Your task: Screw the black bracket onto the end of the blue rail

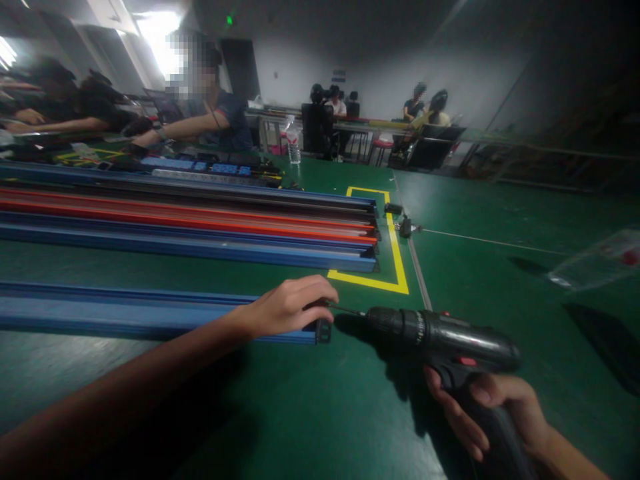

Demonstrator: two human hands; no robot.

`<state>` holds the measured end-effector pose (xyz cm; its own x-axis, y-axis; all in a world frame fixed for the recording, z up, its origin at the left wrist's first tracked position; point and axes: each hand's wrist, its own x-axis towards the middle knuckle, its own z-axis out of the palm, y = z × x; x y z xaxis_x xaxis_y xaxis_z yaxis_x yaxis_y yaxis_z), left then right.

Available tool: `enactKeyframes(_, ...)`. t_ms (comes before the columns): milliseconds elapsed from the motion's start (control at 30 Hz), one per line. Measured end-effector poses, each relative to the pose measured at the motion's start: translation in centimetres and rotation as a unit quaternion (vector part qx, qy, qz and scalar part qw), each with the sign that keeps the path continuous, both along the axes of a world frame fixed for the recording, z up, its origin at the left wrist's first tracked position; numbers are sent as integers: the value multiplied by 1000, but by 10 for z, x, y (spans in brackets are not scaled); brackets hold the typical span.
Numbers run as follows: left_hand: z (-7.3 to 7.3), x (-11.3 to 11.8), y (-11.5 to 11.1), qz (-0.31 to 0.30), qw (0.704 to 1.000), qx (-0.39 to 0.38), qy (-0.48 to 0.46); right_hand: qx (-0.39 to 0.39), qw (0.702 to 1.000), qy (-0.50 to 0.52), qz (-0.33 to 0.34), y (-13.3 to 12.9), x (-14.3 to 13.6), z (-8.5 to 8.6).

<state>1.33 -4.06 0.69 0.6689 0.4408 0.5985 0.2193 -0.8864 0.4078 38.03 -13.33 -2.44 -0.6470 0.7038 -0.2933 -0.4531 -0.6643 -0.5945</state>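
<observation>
My right hand [493,407] is wrapped round the grip of a black power drill [460,343], which lies roughly level and points left. Its long thin bit reaches the fingertips of my left hand [295,307]. The left fingers are curled in a pinch at the end of a blue metal profile [200,319]; what sits between them is too small to make out. Below those fingers, a black end cap [323,331] shows at the profile's right end.
Blue and red profiles [300,227] lie side by side beyond my left hand, near yellow tape [400,260]. Small black parts [406,227] and a thin cord are behind the drill. A clear bottle [595,260] lies at right. A person [235,117] works across the table.
</observation>
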Motion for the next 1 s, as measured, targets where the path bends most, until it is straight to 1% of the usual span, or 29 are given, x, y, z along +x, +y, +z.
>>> enactKeyframes(100, 0, 0, 0, 1, 1000, -15, 5, -1, 1000, -4, 8, 1, 0, 2)
enactKeyframes(267, 0, 1, 0, 9, 999, -37, 25, 15, 1000, 11, 8, 3, 0, 0)
enactKeyframes(367, 0, 1, -1, 10, 999, -37, 27, 22, 1000, 14, 15, 3, 0, 2)
enactKeyframes(567, 1, 1, -1, 4, 999, -31, 20, 9, 1000, 19, 17, 4, 0, 5)
enactKeyframes(867, 2, 1, -1, 15, 999, -36, 26, 15, 999, 30, 17, 3, 5, -10)
enactKeyframes(1000, 1, 1, -1, 18, 998, -43, 29, 14, 999, 38, 9, 3, 5, -13)
